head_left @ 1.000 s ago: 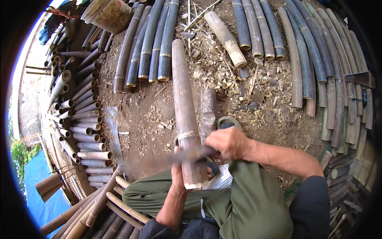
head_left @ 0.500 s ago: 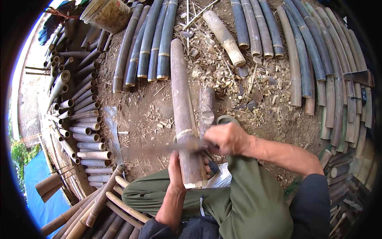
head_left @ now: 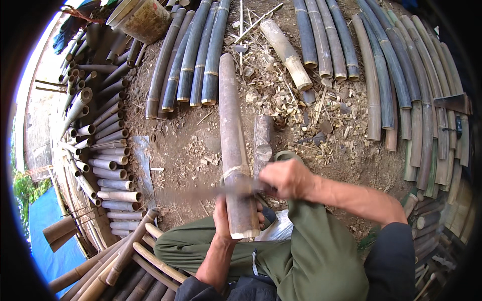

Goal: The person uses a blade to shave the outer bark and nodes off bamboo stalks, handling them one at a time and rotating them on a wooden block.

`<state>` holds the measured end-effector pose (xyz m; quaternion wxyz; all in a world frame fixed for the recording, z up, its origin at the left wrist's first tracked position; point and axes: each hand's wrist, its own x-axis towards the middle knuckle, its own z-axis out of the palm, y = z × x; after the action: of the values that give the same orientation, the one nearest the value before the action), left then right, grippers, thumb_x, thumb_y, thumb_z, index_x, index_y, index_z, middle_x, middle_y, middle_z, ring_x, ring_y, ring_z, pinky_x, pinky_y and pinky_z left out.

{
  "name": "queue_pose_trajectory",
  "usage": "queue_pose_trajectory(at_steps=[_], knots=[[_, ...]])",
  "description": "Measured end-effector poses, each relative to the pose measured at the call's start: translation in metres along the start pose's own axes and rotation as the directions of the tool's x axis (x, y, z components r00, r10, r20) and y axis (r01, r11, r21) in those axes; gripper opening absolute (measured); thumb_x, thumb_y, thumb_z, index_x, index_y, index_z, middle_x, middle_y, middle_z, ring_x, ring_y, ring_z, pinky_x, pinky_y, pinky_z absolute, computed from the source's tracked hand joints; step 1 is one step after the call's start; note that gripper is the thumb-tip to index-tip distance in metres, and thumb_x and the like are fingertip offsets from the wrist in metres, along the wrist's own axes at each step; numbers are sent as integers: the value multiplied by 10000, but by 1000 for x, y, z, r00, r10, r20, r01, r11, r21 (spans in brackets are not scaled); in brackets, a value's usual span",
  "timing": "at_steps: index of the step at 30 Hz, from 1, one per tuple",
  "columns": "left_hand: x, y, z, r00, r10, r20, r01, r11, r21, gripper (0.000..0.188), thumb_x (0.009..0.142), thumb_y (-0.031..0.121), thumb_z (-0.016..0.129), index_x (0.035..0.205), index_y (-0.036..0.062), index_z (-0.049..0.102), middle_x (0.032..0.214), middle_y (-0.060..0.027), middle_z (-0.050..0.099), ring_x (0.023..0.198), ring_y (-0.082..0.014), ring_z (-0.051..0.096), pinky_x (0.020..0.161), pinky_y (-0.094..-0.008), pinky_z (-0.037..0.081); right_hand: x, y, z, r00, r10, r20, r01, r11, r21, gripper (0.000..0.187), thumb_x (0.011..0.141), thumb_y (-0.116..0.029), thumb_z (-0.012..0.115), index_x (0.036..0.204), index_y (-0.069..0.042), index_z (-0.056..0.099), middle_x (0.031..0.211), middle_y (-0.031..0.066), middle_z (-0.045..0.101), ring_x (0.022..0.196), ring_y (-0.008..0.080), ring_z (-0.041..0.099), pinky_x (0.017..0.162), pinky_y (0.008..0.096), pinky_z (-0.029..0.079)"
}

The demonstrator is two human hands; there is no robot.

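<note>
A brown bamboo pole [head_left: 233, 115] slants from my lap away over the dirt floor, its pale cut end facing me. My left hand [head_left: 222, 219] wraps round it from below near that end; thumb and fingertips show on opposite sides. My right hand [head_left: 290, 179] is closed on the handle of a long-bladed tool [head_left: 216, 191]. That blade lies across the top of the pole, just nearer me than a pale node ring. Motion smears it, so whether it is a knife or a saw cannot be told. A short wooden block [head_left: 263, 136] lies beside the pole.
Dark bamboo poles [head_left: 193, 65] lie in rows ahead, with more poles [head_left: 396, 65] at the right. A pale bamboo piece [head_left: 286, 55] rests among wood chips [head_left: 281, 105]. Stacked bamboo [head_left: 115, 183] lines the left. A dirty bucket [head_left: 140, 20] stands at the far left.
The blade has shifted slightly along its own length over the pole, with my right hand barely moved. My left hand keeps its grip. The whole view has tilted a little.
</note>
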<state>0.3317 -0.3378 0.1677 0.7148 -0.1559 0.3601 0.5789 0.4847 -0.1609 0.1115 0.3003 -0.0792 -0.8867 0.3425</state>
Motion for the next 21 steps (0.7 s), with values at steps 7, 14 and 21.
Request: queue_pose_trajectory(at_steps=[7,14,21], knots=[[-12,8,-6,986,163,-44,-110,816,567,693,842,267,736,1377,-3,388,1057,-173,618,901,-317,708,787,-449,618,-36,76,-17,614,789,-8,-789,614,-5,328,934,-320,620,840,-6,600,604,179,642,574,316,675,516,431,517],[32,64,-58,837,541,83,-213,182,960,1032,738,298,828,1539,-36,270,1384,-226,534,1239,-298,569,1038,-420,475,-179,44,-28,507,830,-231,-858,461,-227,219,883,-231,673,923,-27,605,757,203,657,697,437,651,617,522,500],[176,155,16,792,560,242,-366,119,923,925,721,248,808,1484,-40,370,1226,-167,617,1085,-249,629,946,-375,519,-268,16,0,329,911,-250,-916,244,-318,696,798,-117,734,1403,2,412,1126,229,531,1058,429,539,918,492,471]])
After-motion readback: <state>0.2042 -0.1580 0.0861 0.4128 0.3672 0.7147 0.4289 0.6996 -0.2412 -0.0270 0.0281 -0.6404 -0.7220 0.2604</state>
